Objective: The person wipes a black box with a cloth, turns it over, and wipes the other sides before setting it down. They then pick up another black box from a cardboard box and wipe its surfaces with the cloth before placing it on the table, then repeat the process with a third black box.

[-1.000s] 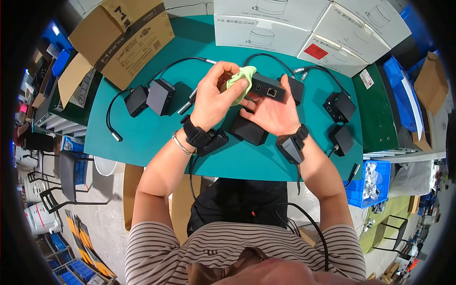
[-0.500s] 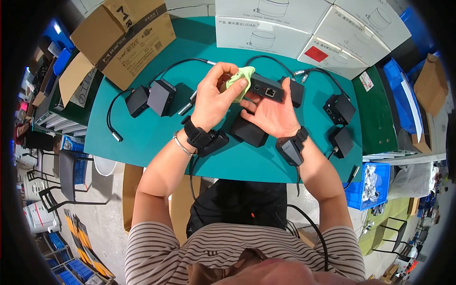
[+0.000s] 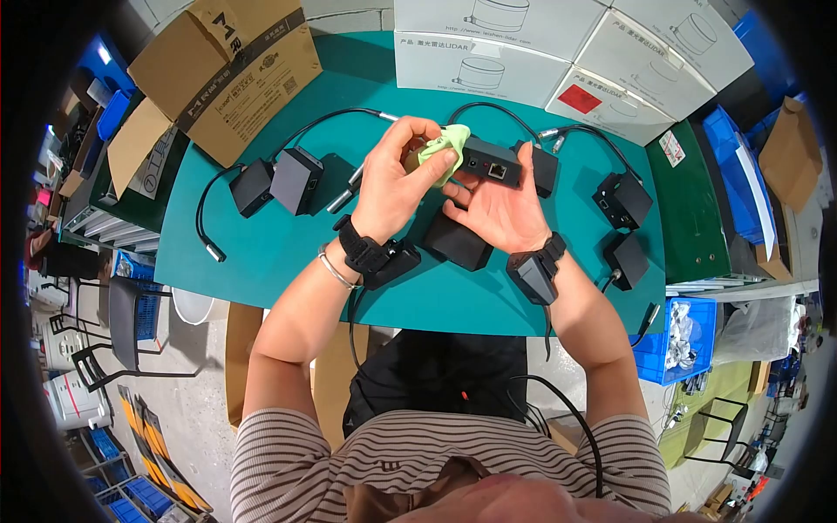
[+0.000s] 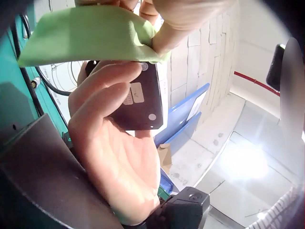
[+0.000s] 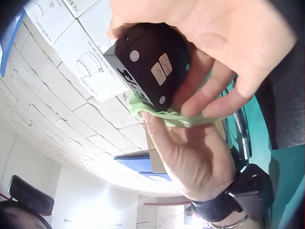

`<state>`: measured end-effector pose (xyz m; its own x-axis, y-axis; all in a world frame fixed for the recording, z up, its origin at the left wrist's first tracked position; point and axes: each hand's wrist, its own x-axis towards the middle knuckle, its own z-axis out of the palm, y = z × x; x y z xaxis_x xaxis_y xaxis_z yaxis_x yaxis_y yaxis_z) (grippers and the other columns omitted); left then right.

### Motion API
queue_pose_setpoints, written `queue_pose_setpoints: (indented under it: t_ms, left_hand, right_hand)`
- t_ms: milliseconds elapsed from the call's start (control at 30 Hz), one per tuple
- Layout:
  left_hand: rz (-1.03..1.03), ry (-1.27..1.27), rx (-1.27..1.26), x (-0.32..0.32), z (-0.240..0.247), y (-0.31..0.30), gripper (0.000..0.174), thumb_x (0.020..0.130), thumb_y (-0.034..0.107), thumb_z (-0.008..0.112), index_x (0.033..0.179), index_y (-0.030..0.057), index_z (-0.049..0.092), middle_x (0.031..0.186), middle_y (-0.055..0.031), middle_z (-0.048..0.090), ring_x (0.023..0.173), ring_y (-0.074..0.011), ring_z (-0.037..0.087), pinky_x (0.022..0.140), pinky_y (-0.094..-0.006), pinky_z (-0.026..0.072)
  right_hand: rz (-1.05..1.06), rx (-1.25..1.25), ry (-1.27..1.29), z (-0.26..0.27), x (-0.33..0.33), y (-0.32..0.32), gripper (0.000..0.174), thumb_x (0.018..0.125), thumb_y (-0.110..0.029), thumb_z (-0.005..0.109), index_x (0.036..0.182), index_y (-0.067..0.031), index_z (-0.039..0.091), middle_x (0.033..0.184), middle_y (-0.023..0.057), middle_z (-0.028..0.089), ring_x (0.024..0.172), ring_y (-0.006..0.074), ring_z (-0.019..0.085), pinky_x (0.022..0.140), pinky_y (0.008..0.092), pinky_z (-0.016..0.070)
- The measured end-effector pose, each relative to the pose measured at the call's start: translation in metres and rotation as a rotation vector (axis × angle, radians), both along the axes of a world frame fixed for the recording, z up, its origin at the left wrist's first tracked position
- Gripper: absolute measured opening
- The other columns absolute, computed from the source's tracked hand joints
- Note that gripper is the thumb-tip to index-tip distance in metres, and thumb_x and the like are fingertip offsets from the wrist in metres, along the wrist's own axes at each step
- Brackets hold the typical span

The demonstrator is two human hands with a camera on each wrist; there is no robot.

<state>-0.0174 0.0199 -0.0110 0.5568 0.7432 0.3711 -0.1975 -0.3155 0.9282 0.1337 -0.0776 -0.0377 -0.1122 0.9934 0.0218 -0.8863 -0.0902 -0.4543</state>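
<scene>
In the head view a black box with ports (image 3: 493, 166) is held above the green table. The right hand (image 3: 506, 209) grips its right end, thumb and fingers around the edges. The left hand (image 3: 394, 179) pinches a light green cloth (image 3: 446, 152) against the box's left end. Stickers show on the box's dark underside (image 5: 157, 67) in the right wrist view, where the cloth (image 5: 167, 117) lies along one edge. In the left wrist view the cloth (image 4: 95, 36) is stretched flat over one end of the box (image 4: 143, 105).
Another black box (image 3: 457, 240) lies below the hands, with several cabled black boxes (image 3: 296, 179) left and right on the table (image 3: 288, 253). An open cardboard box (image 3: 248, 87) stands back left, white boxes (image 3: 479, 61) at the back, a blue bin (image 3: 689, 340) off the right edge.
</scene>
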Motion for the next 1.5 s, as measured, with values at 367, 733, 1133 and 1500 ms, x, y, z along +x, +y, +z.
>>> queue_pose_setpoints:
  t_ms: [367,733,1133,1500]
  left_hand:
    - [0.184,0.068,0.349,-0.002,0.011,-0.006,0.023,0.073,0.008,0.075,0.093,0.0077,0.063,0.097,-0.0057,0.057,0.088,-0.0212,0.056,0.076,-0.0326,0.0481]
    - [0.167,0.102,0.653,-0.001,0.014,-0.017,0.028,0.064,0.006,0.076,0.089,0.0101,0.066,0.097,-0.0049,0.057,0.090,-0.0256,0.053,0.075,-0.0349,0.0479]
    - [0.138,0.144,0.736,-0.002,0.016,-0.020,0.031,0.061,0.003,0.079,0.089,0.0093,0.065,0.096,-0.0040,0.059,0.091,-0.0247,0.055,0.075,-0.0345,0.0482]
    - [0.147,0.120,0.781,-0.002,0.015,-0.017,0.027,0.063,0.006,0.079,0.086,0.0083,0.065,0.095,-0.0046,0.060,0.089,-0.0253,0.056,0.075,-0.0350,0.0480]
  right_hand:
    - [0.024,0.026,0.008,-0.002,0.001,0.001,0.085,0.083,-0.077,0.034,0.133,-0.0102,0.046,0.120,0.0098,0.059,0.106,0.0240,0.059,0.092,0.0403,0.0457]
    - [0.000,-0.035,-0.177,0.011,-0.011,-0.003,0.072,0.092,-0.067,0.025,0.132,-0.0103,0.045,0.128,0.0075,0.051,0.119,0.0207,0.050,0.104,0.0436,0.0410]
    - [0.003,-0.050,-0.217,0.007,-0.009,-0.004,0.068,0.095,-0.062,0.026,0.130,-0.0084,0.046,0.127,0.0089,0.051,0.119,0.0215,0.050,0.103,0.0407,0.0419]
    - [-0.033,-0.108,-0.259,0.012,-0.014,-0.005,0.065,0.095,-0.062,0.028,0.130,-0.0101,0.047,0.122,0.0074,0.055,0.112,0.0202,0.055,0.100,0.0385,0.0434]
